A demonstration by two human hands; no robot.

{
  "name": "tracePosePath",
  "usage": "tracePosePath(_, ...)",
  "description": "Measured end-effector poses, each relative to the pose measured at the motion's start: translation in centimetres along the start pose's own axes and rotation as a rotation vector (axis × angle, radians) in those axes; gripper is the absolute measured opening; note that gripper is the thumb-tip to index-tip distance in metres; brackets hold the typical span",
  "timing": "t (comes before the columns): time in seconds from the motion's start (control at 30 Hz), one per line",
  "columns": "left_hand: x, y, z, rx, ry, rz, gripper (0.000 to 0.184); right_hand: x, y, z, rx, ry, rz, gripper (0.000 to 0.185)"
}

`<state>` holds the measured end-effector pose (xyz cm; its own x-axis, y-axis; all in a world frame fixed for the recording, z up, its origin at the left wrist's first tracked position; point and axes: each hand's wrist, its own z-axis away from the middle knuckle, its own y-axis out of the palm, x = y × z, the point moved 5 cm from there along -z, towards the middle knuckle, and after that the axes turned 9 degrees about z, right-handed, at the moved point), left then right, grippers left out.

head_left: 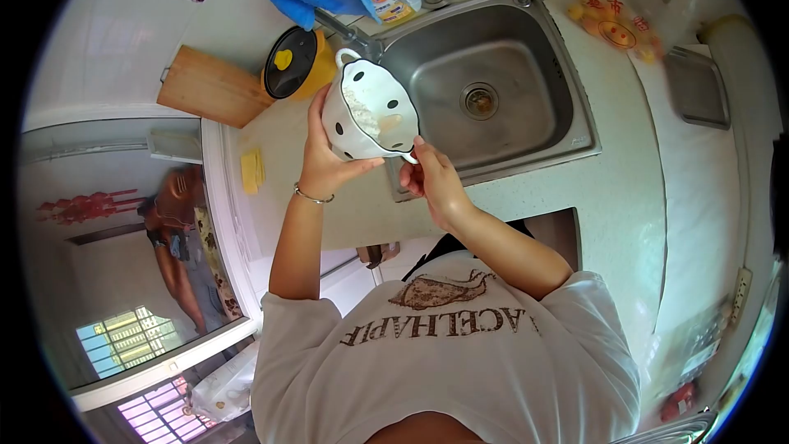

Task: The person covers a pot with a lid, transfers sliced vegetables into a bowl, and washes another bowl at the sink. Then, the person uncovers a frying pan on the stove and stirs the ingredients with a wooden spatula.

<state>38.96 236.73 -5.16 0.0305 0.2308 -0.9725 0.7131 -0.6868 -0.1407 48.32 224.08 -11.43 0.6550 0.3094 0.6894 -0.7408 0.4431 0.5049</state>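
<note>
White, black-spotted, two-handled bowl (382, 94) was held tilted, hiding part of rectangular steel sink (587, 127). Left hand (324, 154) gripped bowl's side, some fingers hidden; right hand (436, 183) pinched nearer handle (409, 159). Pale contents (359, 113) indistinct.

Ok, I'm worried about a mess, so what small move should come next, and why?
Probably ease the bowl toward level. It looks tipped toward the sink, with pale contents inside that could slide out. The left hand cups its side and the right hand is at a small handle, so both seem placed to steady it.
</note>
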Motion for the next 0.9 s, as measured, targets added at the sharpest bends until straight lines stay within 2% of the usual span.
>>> tracePosePath(0.9, -3.7, 1.8, -0.4, 0.030, -0.038, -0.202, 0.108, 0.0, -0.3, 0.7, 0.118, 0.051, -0.081, 0.034)
